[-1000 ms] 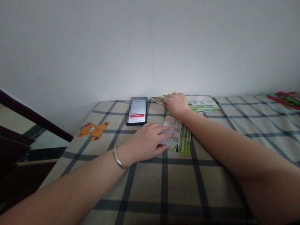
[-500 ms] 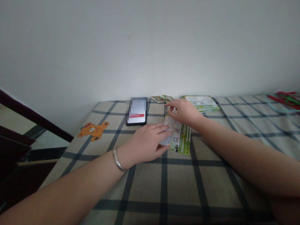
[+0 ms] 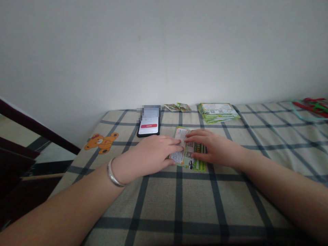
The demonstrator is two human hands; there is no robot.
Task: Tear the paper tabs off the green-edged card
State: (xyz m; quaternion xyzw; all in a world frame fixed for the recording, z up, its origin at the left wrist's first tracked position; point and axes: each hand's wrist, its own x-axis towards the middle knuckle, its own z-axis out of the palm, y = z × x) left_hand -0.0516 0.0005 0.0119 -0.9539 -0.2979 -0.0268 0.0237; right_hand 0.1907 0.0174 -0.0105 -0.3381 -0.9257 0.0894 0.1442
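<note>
A green and white printed leaflet [image 3: 180, 158] with QR codes lies flat on the checked tablecloth [image 3: 159, 201]. My left hand [image 3: 151, 153], a silver bangle on its wrist, rests its fingertips on the leaflet's left side. On the right part of the same sheet, my right hand [image 3: 208, 147] lies with fingers apart, covering some of the print. Both hands are open, and neither grips anything. Beyond my left hand is a black phone [image 3: 149, 126] with a lit screen, partly blurred out.
Against the wall stand a stack of similar leaflets [image 3: 219, 112] and some small crumpled packets [image 3: 177, 107]. A red and green item [image 3: 315, 107] lies at the far right. A teddy bear picture [image 3: 102, 141] marks the left tabletop. Dark wooden rails [image 3: 38, 126] are beyond the left edge.
My right hand has come down and nearer from above the leaflet's far edge to rest on it. My left hand has slid slightly left. The small packets and the stack now show fully.
</note>
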